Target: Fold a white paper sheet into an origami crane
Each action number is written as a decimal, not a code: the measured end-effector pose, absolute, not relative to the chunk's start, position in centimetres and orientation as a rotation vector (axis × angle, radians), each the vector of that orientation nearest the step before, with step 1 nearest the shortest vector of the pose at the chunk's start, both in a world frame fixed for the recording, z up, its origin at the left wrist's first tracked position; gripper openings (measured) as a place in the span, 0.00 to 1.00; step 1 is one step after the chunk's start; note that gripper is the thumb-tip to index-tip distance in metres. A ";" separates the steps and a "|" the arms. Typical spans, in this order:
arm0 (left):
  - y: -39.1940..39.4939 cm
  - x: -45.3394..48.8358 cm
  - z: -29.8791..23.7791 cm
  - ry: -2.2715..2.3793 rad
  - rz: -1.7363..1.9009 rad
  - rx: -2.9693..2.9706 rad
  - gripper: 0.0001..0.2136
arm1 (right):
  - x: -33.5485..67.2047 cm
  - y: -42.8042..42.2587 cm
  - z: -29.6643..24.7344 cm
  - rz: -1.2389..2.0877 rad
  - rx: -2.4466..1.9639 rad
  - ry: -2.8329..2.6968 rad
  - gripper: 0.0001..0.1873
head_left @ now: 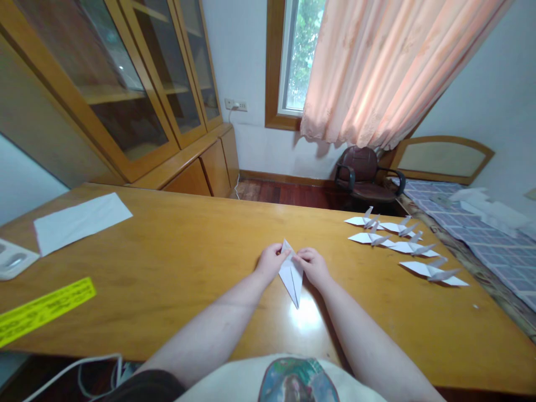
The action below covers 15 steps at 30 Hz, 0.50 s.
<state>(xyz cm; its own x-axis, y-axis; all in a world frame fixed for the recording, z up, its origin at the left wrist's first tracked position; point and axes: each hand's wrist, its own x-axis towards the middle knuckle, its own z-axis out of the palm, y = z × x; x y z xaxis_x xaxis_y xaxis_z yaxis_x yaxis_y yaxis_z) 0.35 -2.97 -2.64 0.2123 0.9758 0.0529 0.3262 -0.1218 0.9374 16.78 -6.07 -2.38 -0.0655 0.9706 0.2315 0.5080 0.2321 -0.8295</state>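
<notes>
A folded white paper (pixel 292 274), shaped like a long kite with a slit down its middle, is held just over the wooden table in front of me. My left hand (pixel 272 261) pinches its left edge near the upper end, thumb on top. On the opposite edge, my right hand (pixel 313 264) grips the paper with thumb and curled fingers. The paper's narrow tip points toward my body. Several finished paper cranes stand in rows to the right, among them a nearest crane (pixel 435 272) and a far crane (pixel 363 221).
White paper (pixel 84 222) lies at the table's left, near a white device (pixel 14 260) and a yellow printed strip (pixel 46 310). A white cable (pixel 79 363) hangs by the front left edge. Beyond the table (pixel 180 251) are a glass-fronted cabinet (pixel 176 137), an office chair (pixel 365 174) and a bed (pixel 473 223).
</notes>
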 end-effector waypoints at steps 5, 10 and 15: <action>-3.1 0.4 -2.7 1.217 0.880 1.752 0.16 | 16.8 -6.2 -1.8 0.757 -1.385 -1.641 0.12; -3.1 0.3 -2.8 1.295 0.882 1.673 0.16 | 16.7 -6.2 -1.8 0.769 -1.482 -1.608 0.11; -3.3 0.3 -2.4 1.275 0.873 1.666 0.15 | 16.5 -6.2 -2.2 0.786 -1.518 -1.665 0.13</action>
